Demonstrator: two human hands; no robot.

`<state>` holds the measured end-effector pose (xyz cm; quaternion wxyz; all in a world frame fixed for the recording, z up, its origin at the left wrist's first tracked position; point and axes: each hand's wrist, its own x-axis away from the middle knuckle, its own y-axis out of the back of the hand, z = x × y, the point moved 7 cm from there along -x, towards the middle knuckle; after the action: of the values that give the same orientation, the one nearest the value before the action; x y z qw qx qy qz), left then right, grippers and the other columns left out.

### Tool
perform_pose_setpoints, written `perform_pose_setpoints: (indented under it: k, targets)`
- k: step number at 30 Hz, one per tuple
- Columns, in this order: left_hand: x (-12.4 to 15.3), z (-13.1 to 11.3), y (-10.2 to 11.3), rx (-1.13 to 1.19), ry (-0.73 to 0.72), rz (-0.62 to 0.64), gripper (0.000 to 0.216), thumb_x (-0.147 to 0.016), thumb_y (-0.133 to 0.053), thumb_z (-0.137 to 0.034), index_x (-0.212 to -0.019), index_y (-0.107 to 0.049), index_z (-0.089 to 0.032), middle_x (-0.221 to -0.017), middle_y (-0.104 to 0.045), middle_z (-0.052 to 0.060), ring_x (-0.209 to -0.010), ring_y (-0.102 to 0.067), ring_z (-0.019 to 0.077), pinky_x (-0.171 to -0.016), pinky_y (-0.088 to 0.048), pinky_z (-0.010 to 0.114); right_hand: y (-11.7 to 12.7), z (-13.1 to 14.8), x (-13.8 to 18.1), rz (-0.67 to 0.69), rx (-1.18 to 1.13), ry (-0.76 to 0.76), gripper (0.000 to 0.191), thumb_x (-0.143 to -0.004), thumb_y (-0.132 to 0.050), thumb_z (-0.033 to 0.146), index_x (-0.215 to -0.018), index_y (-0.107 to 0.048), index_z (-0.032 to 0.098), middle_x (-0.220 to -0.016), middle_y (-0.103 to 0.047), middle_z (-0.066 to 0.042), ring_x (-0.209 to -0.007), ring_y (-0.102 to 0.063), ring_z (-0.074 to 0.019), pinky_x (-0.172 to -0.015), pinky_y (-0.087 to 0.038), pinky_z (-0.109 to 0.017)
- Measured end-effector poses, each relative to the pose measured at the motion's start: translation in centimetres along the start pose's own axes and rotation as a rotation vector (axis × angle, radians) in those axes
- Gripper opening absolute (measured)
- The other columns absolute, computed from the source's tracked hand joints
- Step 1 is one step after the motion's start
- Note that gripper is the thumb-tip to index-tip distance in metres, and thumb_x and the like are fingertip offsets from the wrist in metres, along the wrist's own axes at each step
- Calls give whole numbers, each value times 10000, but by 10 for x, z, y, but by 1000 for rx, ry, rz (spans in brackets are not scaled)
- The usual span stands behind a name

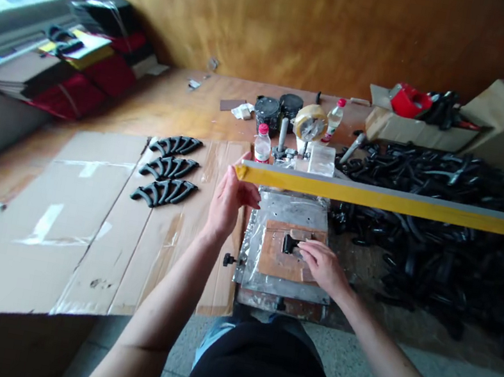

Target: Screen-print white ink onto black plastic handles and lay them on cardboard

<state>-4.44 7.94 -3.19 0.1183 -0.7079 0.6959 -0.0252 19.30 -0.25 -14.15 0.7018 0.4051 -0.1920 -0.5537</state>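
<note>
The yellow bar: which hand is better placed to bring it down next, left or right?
Left, probably. The left hand has its fingers at the left end of the yellow bar, which stands above the brown plate. The right hand is lower, its fingers on the black part on that plate.

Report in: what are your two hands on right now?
Left hand holds yellow bar at its end. Right hand fingertips on small black part, on brown pad; grip unclear. Nothing blocks the pad; heap of black parts lies right.
</note>
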Motion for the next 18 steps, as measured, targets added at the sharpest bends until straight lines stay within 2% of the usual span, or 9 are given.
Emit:
perform_pose_setpoints:
  k: [2,3,5,7,9,11,14,16,18]
  targets:
    - [-1,-16,-26,43,-20,8,551,-934,-401,-557,-1309,-550,-181,-618,-595,-14,-535,-567,104,-541,-517,221,3,-18,0,10,61,27,345,-973,-473,285,-1260,-641,194,-1310,-632,-99,-1270,-538,-224,-1097,-418,-433]
    - [1,-19,-33,44,-26,-19,521,-930,-419,-539,-1283,-566,-186,-617,-591,-18,-539,-570,103,-539,-518,218,-1,-22,-3,45,92,62,409,-966,-490,303,-1348,-571,182,-1415,-543,-114,-1354,-452,-238,-1131,-374,-455]
    - [8,-20,-36,33,-37,-114,468,-915,-460,-506,-1236,-589,-192,-642,-596,-19,-548,-578,101,-539,-524,217,-20,-20,-10,153,143,162,574,-943,-537,355,-1470,-415,166,-1549,-349,-128,-1457,-272,-257,-1180,-279,-488]
    - [15,-17,-33,20,-35,-194,437,-886,-508,-482,-1200,-605,-193,-694,-608,-11,-564,-590,101,-528,-528,218,-39,-12,-14,249,170,263,683,-915,-581,402,-1507,-341,163,-1575,-280,-129,-1479,-200,-259,-1206,-201,-497]
    - [21,-14,-30,11,-31,-234,423,-862,-531,-470,-1170,-617,-194,-756,-618,2,-598,-603,102,-515,-520,207,-51,-5,-13,310,169,335,740,-880,-628,432,-1505,-341,161,-1569,-288,-130,-1477,-202,-260,-1215,-165,-489]
    - [25,-13,-27,-11,-46,-249,403,-849,-539,-469,-1128,-632,-194,-829,-627,16,-655,-613,102,-520,-506,189,-52,0,-7,354,135,383,748,-841,-674,450,-1472,-406,149,-1546,-333,-142,-1464,-240,-272,-1210,-184,-486]
    - [27,-14,-25,-77,-123,-252,385,-862,-519,-501,-1049,-646,-189,-973,-637,43,-826,-636,124,-654,-541,216,-39,7,11,453,11,458,498,-887,-625,430,-1317,-599,181,-1388,-566,-104,-1368,-437,-237,-1175,-290,-436]
    - [27,-13,-25,-103,-158,-243,427,-896,-455,-549,-1019,-639,-183,-1024,-635,57,-953,-630,152,-814,-547,278,-25,3,18,442,-66,424,312,-949,-536,367,-1182,-692,230,-1228,-687,-50,-1263,-554,-193,-1129,-368,-386]
    - [27,-10,-25,-102,-156,-228,481,-918,-397,-588,-1003,-635,-179,-1012,-637,60,-1006,-620,171,-921,-514,330,-8,-14,16,316,-66,277,289,-969,-482,296,-1130,-717,251,-1179,-711,-36,-1192,-607,-187,-1073,-431,-369]
